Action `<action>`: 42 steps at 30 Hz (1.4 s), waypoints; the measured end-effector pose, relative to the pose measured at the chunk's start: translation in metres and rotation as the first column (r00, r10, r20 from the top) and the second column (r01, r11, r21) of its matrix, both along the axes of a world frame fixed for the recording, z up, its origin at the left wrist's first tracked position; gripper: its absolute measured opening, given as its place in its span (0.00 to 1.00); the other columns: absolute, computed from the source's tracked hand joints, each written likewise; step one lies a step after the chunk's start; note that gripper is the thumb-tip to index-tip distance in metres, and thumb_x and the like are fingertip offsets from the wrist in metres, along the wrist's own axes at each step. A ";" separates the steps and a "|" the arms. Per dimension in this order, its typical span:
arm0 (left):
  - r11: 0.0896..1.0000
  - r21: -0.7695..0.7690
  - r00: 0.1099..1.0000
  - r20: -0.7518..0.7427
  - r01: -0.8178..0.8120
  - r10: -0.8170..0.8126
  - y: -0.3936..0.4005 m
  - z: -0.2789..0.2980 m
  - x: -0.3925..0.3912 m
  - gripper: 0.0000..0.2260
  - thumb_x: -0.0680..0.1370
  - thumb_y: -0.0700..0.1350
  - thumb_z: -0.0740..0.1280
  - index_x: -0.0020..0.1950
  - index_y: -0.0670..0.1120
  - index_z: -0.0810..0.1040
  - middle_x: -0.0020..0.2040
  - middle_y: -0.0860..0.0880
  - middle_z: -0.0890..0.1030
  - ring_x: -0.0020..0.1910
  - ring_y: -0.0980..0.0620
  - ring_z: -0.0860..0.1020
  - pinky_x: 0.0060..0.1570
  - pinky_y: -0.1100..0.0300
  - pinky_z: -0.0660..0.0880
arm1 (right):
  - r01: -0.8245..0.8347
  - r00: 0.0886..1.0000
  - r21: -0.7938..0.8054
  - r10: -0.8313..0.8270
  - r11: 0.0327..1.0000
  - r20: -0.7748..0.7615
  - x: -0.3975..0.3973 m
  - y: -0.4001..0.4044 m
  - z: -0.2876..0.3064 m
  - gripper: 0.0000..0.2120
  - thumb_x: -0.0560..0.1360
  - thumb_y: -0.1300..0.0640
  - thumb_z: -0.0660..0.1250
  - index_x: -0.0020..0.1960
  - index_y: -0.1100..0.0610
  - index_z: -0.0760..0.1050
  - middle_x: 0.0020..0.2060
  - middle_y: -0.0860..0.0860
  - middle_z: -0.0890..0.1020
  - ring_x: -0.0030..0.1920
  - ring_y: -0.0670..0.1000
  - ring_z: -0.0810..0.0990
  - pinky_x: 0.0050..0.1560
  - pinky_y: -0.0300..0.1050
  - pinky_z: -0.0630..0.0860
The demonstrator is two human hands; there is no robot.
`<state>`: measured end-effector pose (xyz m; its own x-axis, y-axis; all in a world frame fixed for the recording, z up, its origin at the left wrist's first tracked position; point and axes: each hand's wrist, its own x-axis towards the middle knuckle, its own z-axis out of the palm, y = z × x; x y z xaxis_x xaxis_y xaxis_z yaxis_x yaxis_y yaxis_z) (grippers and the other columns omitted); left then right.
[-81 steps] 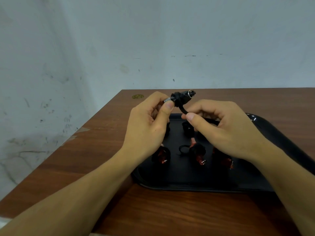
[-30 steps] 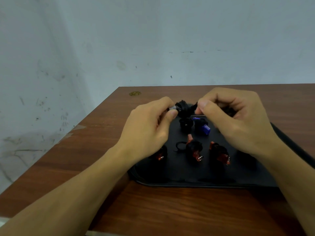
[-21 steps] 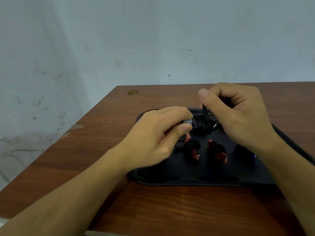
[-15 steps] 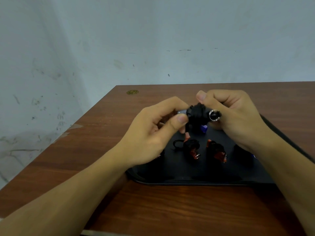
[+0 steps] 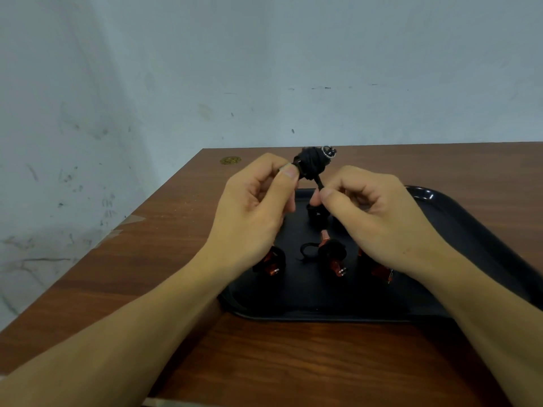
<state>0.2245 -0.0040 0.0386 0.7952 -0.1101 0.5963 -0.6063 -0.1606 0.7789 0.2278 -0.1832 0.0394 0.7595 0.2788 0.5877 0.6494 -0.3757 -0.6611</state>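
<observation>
The left hand (image 5: 252,212) had its thumb and forefinger pinched on the left end of a small black cable bundle (image 5: 311,165), with the other fingers curled in behind. The right hand (image 5: 379,218) was closed as well, thumb against forefinger, nipping the loose tail (image 5: 318,182) that ran down from the bundle's underside. The bundle therefore sat just above and between the two sets of fingertips, raised clear of the tray (image 5: 470,230) and tilted so that its metal-ringed plug (image 5: 327,151) pointed up and away to the right. The work appeared to be at the wrapping stage: the cable looked mostly coiled into a tight knot, with only the short tail left to deal with. The next move would probably call for the right hand to carry that tail round the coil under steady tension while the left held the bundle from turning, and then to tuck the end in so it would not spring loose. Below the hands, on the tray, lay several other bundles (image 5: 332,254) with reddish-orange connectors, and a loose black loop (image 5: 305,251) lay beside the middle one. The tray rested on a brown wooden table (image 5: 293,362) pushed against a scuffed pale wall (image 5: 264,69).
</observation>
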 end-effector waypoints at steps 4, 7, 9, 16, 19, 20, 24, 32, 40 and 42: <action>0.985 0.082 0.988 0.057 -0.151 0.146 -0.001 -0.002 0.000 0.11 0.83 0.43 0.63 0.41 0.48 0.75 0.31 0.46 0.73 0.29 0.55 0.70 0.30 0.61 0.67 | 0.043 0.999 -0.119 -0.039 0.992 0.035 -0.004 0.001 0.001 0.08 0.78 0.63 0.66 0.44 0.54 0.82 0.33 0.32 0.77 0.31 0.37 0.76 0.34 0.26 0.68; 0.936 0.161 0.936 0.219 -0.314 0.276 -0.001 0.000 -0.002 0.11 0.81 0.41 0.65 0.38 0.43 0.74 0.38 0.49 0.74 0.35 0.56 0.71 0.34 0.62 0.68 | 0.089 0.992 -0.145 -0.075 0.986 0.097 -0.005 0.002 0.002 0.08 0.76 0.62 0.66 0.43 0.53 0.81 0.33 0.38 0.78 0.34 0.39 0.76 0.36 0.28 0.67; 0.918 0.164 0.907 0.293 -0.360 0.303 0.000 0.002 -0.002 0.11 0.78 0.40 0.66 0.36 0.40 0.73 0.47 0.49 0.77 0.40 0.55 0.75 0.36 0.62 0.71 | 0.127 0.985 -0.147 -0.107 0.981 0.135 -0.005 0.003 0.003 0.07 0.75 0.58 0.64 0.41 0.52 0.80 0.34 0.42 0.78 0.34 0.43 0.75 0.35 0.30 0.67; 0.913 0.316 0.854 0.516 -0.257 0.062 0.001 0.006 -0.012 0.12 0.73 0.35 0.69 0.34 0.39 0.68 0.49 0.45 0.82 0.55 0.56 0.80 0.46 0.62 0.73 | 0.026 0.998 -0.011 -0.025 1.000 0.056 -0.007 0.006 0.002 0.10 0.75 0.56 0.60 0.35 0.50 0.74 0.29 0.48 0.78 0.28 0.47 0.75 0.29 0.41 0.70; 0.932 0.331 0.888 0.459 -0.147 -0.023 0.000 0.005 -0.014 0.09 0.76 0.37 0.69 0.42 0.36 0.70 0.47 0.51 0.78 0.47 0.54 0.79 0.43 0.58 0.74 | -0.086 0.993 0.070 0.091 0.994 -0.075 -0.008 0.005 0.002 0.13 0.77 0.63 0.60 0.34 0.58 0.74 0.26 0.53 0.74 0.25 0.42 0.70 0.29 0.32 0.66; 0.942 0.322 0.905 0.423 -0.099 -0.050 0.000 0.004 -0.014 0.09 0.77 0.37 0.69 0.44 0.37 0.69 0.49 0.49 0.78 0.46 0.53 0.79 0.42 0.54 0.76 | -0.106 0.987 0.100 0.118 0.989 -0.114 -0.008 0.004 0.002 0.14 0.78 0.66 0.60 0.34 0.61 0.74 0.26 0.54 0.72 0.25 0.41 0.69 0.29 0.31 0.66; 0.968 0.252 0.939 0.332 0.002 -0.089 0.001 0.002 -0.012 0.11 0.79 0.40 0.68 0.52 0.52 0.66 0.52 0.43 0.78 0.49 0.43 0.80 0.44 0.42 0.77 | -0.151 0.964 0.209 0.191 0.966 -0.186 -0.008 0.004 0.003 0.20 0.80 0.68 0.61 0.32 0.53 0.75 0.23 0.42 0.73 0.23 0.40 0.69 0.27 0.27 0.65; 0.925 0.320 0.921 0.384 -0.203 0.069 0.002 0.002 -0.006 0.09 0.80 0.43 0.68 0.58 0.42 0.78 0.49 0.50 0.78 0.48 0.54 0.77 0.47 0.63 0.71 | -0.084 0.965 0.372 0.169 0.924 -0.202 -0.009 0.009 0.006 0.11 0.80 0.65 0.63 0.40 0.62 0.78 0.21 0.41 0.75 0.22 0.39 0.74 0.25 0.26 0.67; 0.898 0.319 0.907 0.386 -0.303 0.168 0.001 0.001 -0.005 0.11 0.79 0.48 0.70 0.59 0.45 0.78 0.48 0.55 0.79 0.43 0.63 0.75 0.42 0.70 0.69 | -0.003 0.919 0.541 0.216 0.841 -0.331 -0.009 0.015 0.005 0.17 0.79 0.57 0.67 0.32 0.51 0.79 0.28 0.53 0.65 0.28 0.50 0.58 0.24 0.38 0.57; 0.889 0.333 0.902 0.398 -0.314 0.169 0.001 0.000 -0.004 0.12 0.79 0.49 0.70 0.59 0.44 0.78 0.48 0.53 0.80 0.44 0.60 0.77 0.42 0.68 0.71 | 0.011 0.878 0.589 0.274 0.808 -0.392 -0.010 0.016 0.007 0.17 0.79 0.55 0.67 0.31 0.53 0.76 0.28 0.51 0.66 0.28 0.48 0.60 0.24 0.37 0.57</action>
<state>0.2201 -0.0033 0.0389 0.5743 -0.2169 0.7894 -0.7278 -0.5767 0.3710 0.2182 -0.1671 0.0461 0.9511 0.1266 0.2818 0.2504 0.2186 -0.9431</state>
